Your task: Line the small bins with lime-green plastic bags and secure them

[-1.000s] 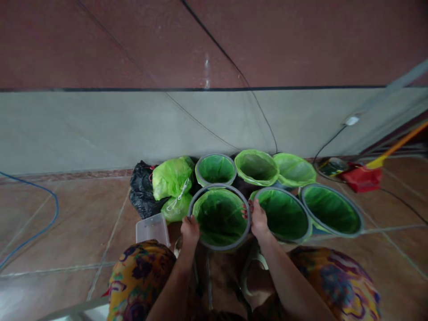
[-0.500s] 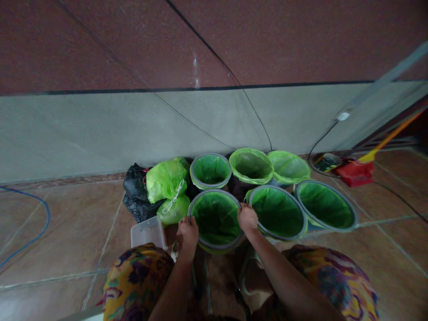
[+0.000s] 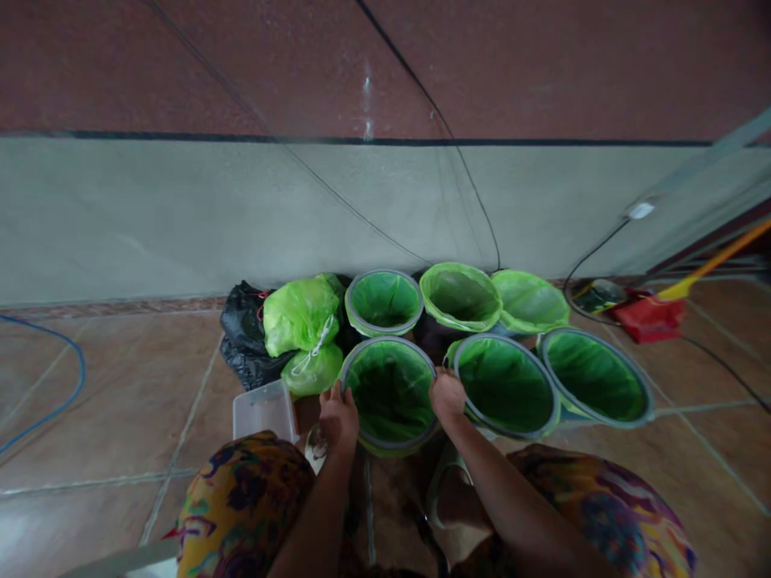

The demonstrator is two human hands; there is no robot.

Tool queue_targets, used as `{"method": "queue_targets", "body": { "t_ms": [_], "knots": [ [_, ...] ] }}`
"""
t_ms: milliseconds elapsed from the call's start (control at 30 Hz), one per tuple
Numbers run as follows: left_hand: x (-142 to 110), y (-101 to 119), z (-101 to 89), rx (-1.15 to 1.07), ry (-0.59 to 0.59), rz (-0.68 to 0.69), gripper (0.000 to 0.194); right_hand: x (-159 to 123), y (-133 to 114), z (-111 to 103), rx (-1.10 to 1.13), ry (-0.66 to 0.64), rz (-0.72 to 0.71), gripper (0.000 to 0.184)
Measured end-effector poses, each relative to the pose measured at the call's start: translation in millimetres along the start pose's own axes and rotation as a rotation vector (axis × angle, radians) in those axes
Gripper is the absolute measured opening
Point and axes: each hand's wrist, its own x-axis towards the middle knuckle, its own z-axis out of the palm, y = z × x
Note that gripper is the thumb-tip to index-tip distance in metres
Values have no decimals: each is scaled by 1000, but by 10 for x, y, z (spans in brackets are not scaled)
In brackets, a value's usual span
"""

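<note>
Between my knees stands a trash bin [image 3: 391, 393] with a green liner bag and a grey ring around its rim. My left hand [image 3: 338, 419] grips the left side of that rim, fingertips on the edge. On the opposite side my right hand [image 3: 447, 393] is closed on the rim, its fingertips partly hidden. Close by on the right is a second lined bin [image 3: 506, 385] with a grey ring, and beyond it a third bin [image 3: 593, 377]. The inside of the held bin looks dark, with only folds of liner showing.
Along the wall stand a ringed bin [image 3: 384, 301] and two ringless lined bins [image 3: 461, 297]. Left are tied green bags [image 3: 301, 317], a black bag [image 3: 244, 345] and a clear plastic container [image 3: 263, 411]. A red dustpan [image 3: 650, 319], cable and blue hose [image 3: 78, 369] lie outward.
The view has shifted slightly, moving the wall stripe upward and the right-hand bins a little rightward. Both hands stay at the same bin's rim.
</note>
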Motion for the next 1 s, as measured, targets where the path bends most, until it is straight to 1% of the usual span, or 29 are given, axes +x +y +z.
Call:
{"method": "queue_targets", "body": {
  "t_ms": [167, 367, 467, 533, 567, 600, 700, 733, 867, 1000],
  "knots": [
    [-7, -29, 79, 4, -22, -22, 41, 1, -23, -3, -16, -21, -2, 30],
    [-32, -2, 13, -32, -57, -22, 39, 5, -35, -117, -34, -119, 5, 33],
    [-82, 40, -45, -67, 13, -32, 43, -92, -38, -160, -70, -70, -41, 39],
    [-104, 62, -81, -95, 60, -56, 44, -200, -49, -139, -105, -33, -65, 46],
    [-108, 66, -95, -101, 55, -65, 41, -259, -56, -113, -117, -37, -64, 48],
    [-109, 63, -105, -103, 25, -71, 37, -316, -64, -78, -129, -51, -54, 51],
    [-100, 28, -106, -115, -107, -88, 29, -442, -80, 44, -169, -85, -21, 59],
    [-93, 14, -96, -130, -127, -92, 30, -464, -84, 79, -184, -81, -24, 61],
    [5, -17, -42, -221, -95, -84, 29, -473, -121, 120, -235, -54, -51, 61],
    [154, -50, -35, -349, -96, -113, 18, -487, -151, 36, -204, -112, -30, 60]
  ]
}}
